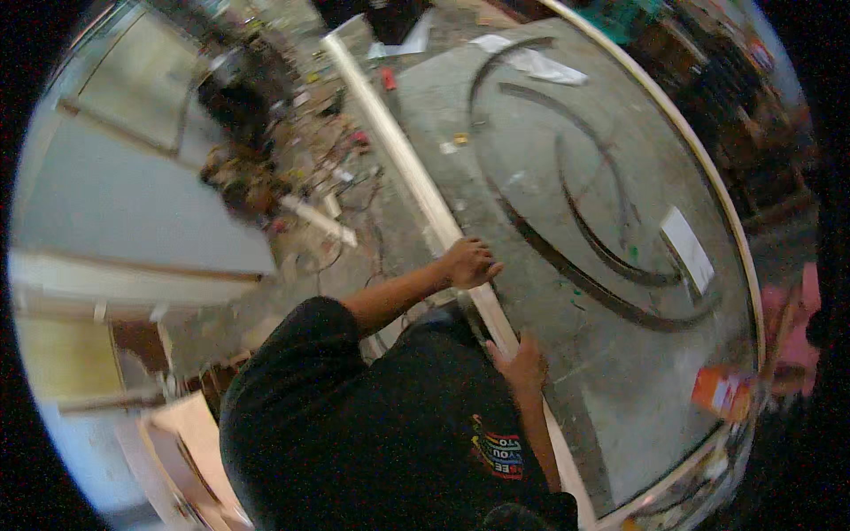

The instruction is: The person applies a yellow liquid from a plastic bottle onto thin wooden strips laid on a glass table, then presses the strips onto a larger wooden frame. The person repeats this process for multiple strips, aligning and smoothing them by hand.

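A long pale wooden edge strip [403, 155] runs along the near side of a big grey tabletop [611, 372]. My left hand [469, 263] curls over this strip about halfway along, fingers on the grey surface. My right hand [522, 363] grips the same strip a little nearer to my body, with its forearm lying along the edge. My black T-shirt with a coloured print fills the lower middle of the view. Dark curved strips [611, 257] lie in arcs on the tabletop just beyond both hands.
A white paper slip [687, 248], more white sheets [544, 66] and an orange box [722, 391] lie on the table. A small red object [388, 80] sits by the strip. Wires and wood offcuts [319, 221] litter the floor at left.
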Demonstrator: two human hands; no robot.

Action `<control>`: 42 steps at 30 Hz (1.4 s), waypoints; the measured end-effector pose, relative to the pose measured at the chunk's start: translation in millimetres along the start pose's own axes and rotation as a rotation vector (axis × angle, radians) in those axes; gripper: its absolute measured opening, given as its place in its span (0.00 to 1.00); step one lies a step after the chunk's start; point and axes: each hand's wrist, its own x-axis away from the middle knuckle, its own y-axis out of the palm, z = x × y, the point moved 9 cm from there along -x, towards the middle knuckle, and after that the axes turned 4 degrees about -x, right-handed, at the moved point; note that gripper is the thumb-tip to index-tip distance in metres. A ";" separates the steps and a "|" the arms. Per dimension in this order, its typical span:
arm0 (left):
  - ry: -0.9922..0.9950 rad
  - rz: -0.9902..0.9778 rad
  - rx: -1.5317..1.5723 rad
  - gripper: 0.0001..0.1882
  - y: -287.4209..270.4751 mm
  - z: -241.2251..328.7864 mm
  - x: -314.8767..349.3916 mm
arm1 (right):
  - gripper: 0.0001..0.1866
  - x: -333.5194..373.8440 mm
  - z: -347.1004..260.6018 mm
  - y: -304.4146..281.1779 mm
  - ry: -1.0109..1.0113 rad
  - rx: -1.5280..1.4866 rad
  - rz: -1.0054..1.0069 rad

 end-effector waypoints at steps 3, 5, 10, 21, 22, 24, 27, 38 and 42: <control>0.035 0.033 0.004 0.21 -22.0 13.0 -1.8 | 0.41 -25.4 -59.9 -4.2 -0.249 0.066 0.244; 0.055 -0.004 -0.004 0.22 -34.6 13.8 -5.4 | 0.39 -44.2 -79.7 4.8 -0.305 0.070 0.269; 0.054 -0.431 -0.114 0.24 -27.5 -18.0 -10.0 | 0.37 -74.3 -76.0 32.7 -0.201 0.092 0.057; 0.205 -0.813 0.180 0.15 -16.1 -70.9 -15.0 | 0.35 -64.0 -67.1 28.5 -0.152 0.111 0.244; 0.193 -0.794 0.140 0.15 -15.8 -73.9 -12.4 | 0.35 -64.1 -62.2 30.5 -0.101 0.097 0.221; 0.228 -0.792 0.086 0.14 -14.4 -71.6 -7.0 | 0.34 -63.4 -60.6 35.0 -0.073 0.100 0.161; 0.210 -0.780 0.159 0.13 -22.6 -68.8 -3.8 | 0.34 -63.9 -63.8 30.7 -0.097 0.072 0.212; 0.113 -0.836 0.123 0.21 -24.0 -69.9 -15.6 | 0.37 -75.2 -86.5 13.3 -0.019 0.104 0.125; 0.158 -0.771 0.098 0.17 -25.3 -69.1 -20.0 | 0.35 -106.9 -124.0 3.2 -0.032 -0.061 0.110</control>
